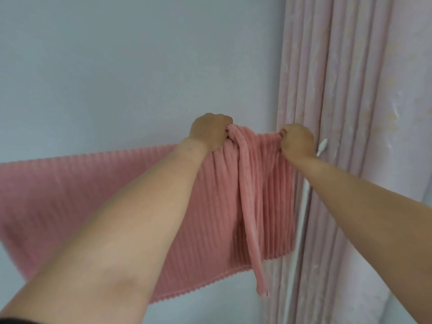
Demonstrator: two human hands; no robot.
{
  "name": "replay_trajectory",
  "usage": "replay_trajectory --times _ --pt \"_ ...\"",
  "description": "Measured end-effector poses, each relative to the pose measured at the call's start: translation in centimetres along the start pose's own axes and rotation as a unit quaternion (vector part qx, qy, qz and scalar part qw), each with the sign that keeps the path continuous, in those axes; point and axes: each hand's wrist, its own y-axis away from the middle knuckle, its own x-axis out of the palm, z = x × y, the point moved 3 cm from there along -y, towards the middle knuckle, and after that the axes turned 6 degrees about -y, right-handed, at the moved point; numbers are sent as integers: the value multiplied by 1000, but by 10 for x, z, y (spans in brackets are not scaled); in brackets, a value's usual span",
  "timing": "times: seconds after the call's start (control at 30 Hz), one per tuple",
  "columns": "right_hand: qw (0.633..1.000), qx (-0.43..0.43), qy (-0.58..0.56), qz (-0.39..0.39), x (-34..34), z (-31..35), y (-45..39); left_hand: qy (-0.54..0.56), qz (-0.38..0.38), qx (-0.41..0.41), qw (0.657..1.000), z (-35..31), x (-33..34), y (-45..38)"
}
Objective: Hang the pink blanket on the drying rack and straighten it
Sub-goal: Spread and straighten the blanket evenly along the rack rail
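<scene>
Already the pink blanket (233, 195) is hanging over the drying rack (301, 206) beside the curtain (339, 90), so the straightening step seems to be underway. Both grips are closing tight on its bunched top edge: left hand (209, 134) and right hand (298, 142). Next, probably, the hands should be spreading that bunched fold flat.

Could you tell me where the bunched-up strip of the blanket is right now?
In the head view, the strip hangs right of centre, down from the left hand, across the blanket, left of the right hand.
</scene>
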Motion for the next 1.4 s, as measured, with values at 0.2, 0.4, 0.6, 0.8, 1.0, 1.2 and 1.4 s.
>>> replay_trajectory --times 0.2,0.4,0.6,0.8,1.0,1.2,1.4 --pt "997 70 25 0 -15 -6 2 23 -33 -1 999 -4 -7 0" --pt "987 -24 -128 -92 -5 104 45 81 47 14 996 3 -1 9" --pt "994 -50 -87 -33 38 131 80 15 41 -20 999 53 -11 35" --pt "973 86 -199 -82 25 190 64 -20 -1 -59 998 75 -24 49" --pt "925 17 -380 21 47 295 106 71 -39 -216 973 151 -67 86" --pt "965 22 -233 115 84 294 148 36 -41 -133 990 182 -107 152" --pt "965 5 -244 91 90 322 177 -16 58 -122 991 204 -117 207"
